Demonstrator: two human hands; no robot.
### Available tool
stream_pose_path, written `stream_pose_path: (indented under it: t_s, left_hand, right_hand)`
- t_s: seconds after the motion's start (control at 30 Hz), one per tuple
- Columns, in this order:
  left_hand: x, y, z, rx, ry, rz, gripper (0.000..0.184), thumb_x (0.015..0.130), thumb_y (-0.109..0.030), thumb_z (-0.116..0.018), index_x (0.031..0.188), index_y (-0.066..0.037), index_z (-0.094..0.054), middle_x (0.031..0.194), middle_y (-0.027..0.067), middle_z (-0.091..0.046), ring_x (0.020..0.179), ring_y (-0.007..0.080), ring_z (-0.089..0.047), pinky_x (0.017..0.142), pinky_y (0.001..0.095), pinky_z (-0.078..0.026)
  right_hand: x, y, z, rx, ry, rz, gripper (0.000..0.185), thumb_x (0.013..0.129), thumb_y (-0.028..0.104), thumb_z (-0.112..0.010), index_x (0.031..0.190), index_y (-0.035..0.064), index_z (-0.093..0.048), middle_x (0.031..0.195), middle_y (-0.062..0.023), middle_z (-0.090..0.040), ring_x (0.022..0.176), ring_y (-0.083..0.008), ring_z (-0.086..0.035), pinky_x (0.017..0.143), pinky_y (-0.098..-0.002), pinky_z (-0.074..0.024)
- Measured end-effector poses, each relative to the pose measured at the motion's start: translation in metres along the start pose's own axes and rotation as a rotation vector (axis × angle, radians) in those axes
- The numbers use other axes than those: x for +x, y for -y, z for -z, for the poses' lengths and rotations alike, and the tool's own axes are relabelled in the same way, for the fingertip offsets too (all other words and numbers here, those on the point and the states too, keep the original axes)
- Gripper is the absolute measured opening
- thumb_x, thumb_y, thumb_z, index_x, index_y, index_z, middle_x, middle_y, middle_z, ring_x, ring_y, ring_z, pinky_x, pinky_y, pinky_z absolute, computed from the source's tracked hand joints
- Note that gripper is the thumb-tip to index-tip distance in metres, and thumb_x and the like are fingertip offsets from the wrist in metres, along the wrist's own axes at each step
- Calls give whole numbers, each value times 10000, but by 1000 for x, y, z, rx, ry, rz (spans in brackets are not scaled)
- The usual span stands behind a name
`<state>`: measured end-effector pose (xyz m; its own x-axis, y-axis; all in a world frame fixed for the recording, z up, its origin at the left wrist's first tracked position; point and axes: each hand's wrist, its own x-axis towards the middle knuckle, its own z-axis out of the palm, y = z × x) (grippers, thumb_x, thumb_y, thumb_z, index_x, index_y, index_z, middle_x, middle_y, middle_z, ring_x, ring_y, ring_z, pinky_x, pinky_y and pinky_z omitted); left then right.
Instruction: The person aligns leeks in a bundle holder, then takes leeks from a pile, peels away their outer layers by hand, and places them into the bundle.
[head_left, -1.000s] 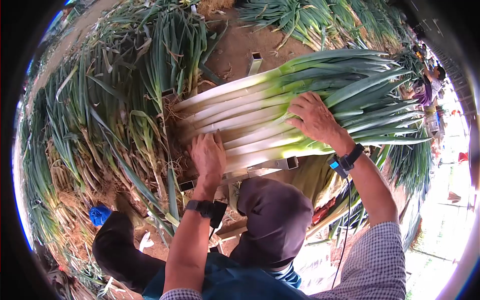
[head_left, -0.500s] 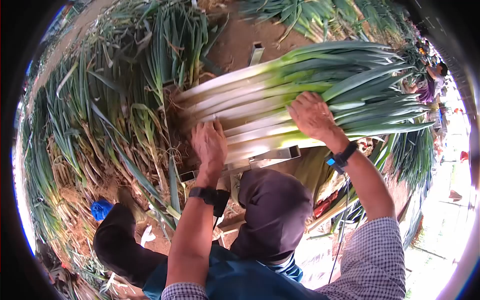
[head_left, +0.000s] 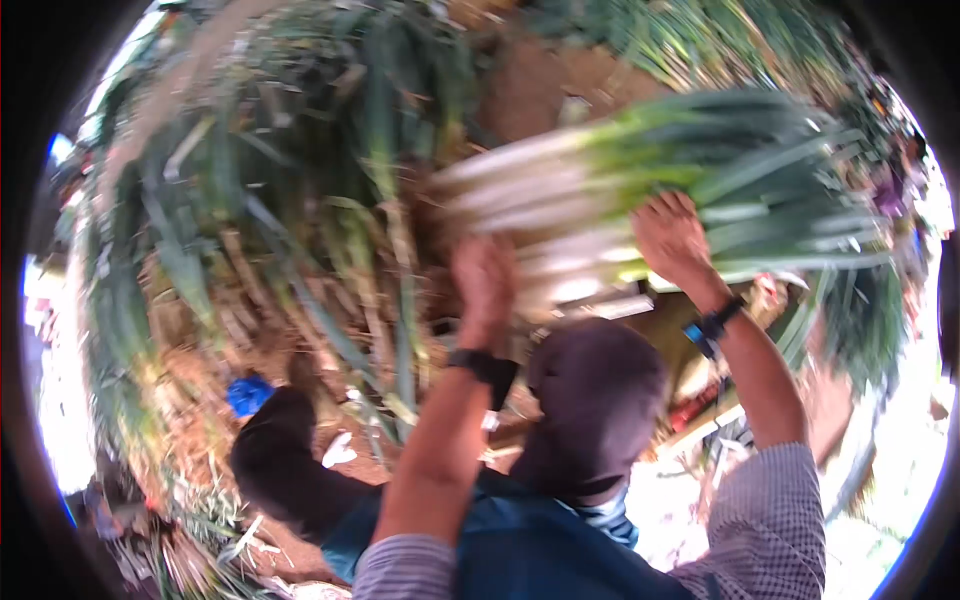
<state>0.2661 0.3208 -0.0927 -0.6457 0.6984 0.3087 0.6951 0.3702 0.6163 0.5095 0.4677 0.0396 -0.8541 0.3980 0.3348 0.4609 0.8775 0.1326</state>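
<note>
A row of leeks [head_left: 540,195] lies side by side on a low metal-framed stand, white shanks to the left and green leaves to the right. My left hand [head_left: 485,280] rests at the near root end of the shanks; motion blur smears its fingers. Farther right, my right hand [head_left: 672,238] curls over the leeks where white turns to green, its fingers bent and close together. Each wrist wears a dark band. The undersides of both hands are hidden.
Piles of leeks [head_left: 190,250] stand on the left, with more leeks [head_left: 700,50] at the back. A blue crumpled bag [head_left: 249,396] lies on the ground at lower left. A metal bar [head_left: 628,307] shows at the stand's near edge. Another person [head_left: 895,185] is at far right.
The whole view has shifted, so the leeks, the piles and both hands appear farther right, with more blur. Both hands stay at about the same places on the leeks.
</note>
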Motion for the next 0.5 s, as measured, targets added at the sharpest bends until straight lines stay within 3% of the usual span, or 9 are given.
stream_pose_path:
  t_s: [0.1, 0.13, 0.17, 0.2, 0.27, 0.33, 0.37, 0.43, 0.5]
  left_hand:
    - [1, -16, 29, 220, 173, -72, 211, 917, -258, -649, 842, -62, -623, 868, 114, -607, 822, 262, -573, 745, 411, -473]
    - [-5, -34, 61, 98, 146, -116, 314, 893, -335, -684, 950, -27, -666, 991, 187, -647, 931, 347, -588, 814, 488, -455]
    - [-19, -38, 63, 59, -60, -168, 273, 907, -306, -672, 964, -39, -666, 989, 158, -650, 963, 336, -583, 859, 498, -442]
    - [-26, -49, 94, -18, -86, -279, 217, 905, -259, -671, 991, -61, -673, 1021, 147, -657, 982, 318, -588, 862, 468, -456]
    - [-33, -48, 162, -59, -117, -401, 191, 901, -215, -674, 1002, -53, -673, 1017, 127, -664, 965, 300, -606, 869, 439, -465]
    - [-27, 10, 222, 284, 42, -351, 157, 915, -176, -654, 1008, -52, -678, 997, 103, -681, 925, 273, -625, 850, 409, -482]
    - [-26, 50, 233, 124, -192, -190, 119, 946, -158, -620, 988, -68, -686, 899, 93, -682, 839, 247, -633, 791, 384, -497]
    - [-28, 151, 249, -213, -24, 600, 205, 982, -255, -599, 963, -69, -684, 845, 99, -688, 747, 260, -646, 697, 409, -502]
    - [-61, 273, 240, 269, 204, 489, 508, 905, -532, -635, 1020, -39, -680, 940, 151, -711, 838, 346, -664, 767, 475, -505]
  right_hand:
    - [0, 2, -13, -120, 15, -30, 46, 783, 111, -572, 817, 89, -593, 858, -110, -589, 936, -292, -570, 878, -418, -452]
    - [-2, 1, -10, -116, 18, -15, 54, 768, 105, -570, 817, 90, -588, 857, -110, -584, 934, -290, -570, 872, -419, -456]
    - [-3, -3, -14, -132, 2, 13, 38, 794, 107, -568, 820, 85, -585, 856, -113, -582, 928, -295, -567, 881, -424, -453]
    - [-5, -4, -18, -146, -3, 37, 33, 820, 109, -566, 822, 79, -582, 855, -116, -581, 922, -300, -565, 889, -429, -451]
    - [-3, 0, -17, -81, 8, -53, 98, 893, 140, -556, 847, 59, -586, 874, -123, -588, 921, -307, -560, 916, -444, -443]
    - [-2, -1, -16, -75, 17, -64, 162, 944, 180, -542, 906, 37, -607, 927, -129, -609, 952, -315, -562, 943, -453, -433]
    - [-3, -3, -19, -82, 31, -68, 165, 943, 181, -543, 922, 34, -614, 941, -130, -615, 964, -315, -564, 948, -453, -432]
    - [-7, -9, -26, -106, 35, -70, 169, 939, 166, -552, 980, 22, -630, 994, -140, -628, 1014, -320, -570, 961, -454, -431]
    - [-6, -10, -29, -105, 11, -45, 167, 937, 152, -558, 995, 13, -630, 1009, -143, -629, 1023, -325, -570, 961, -453, -432]
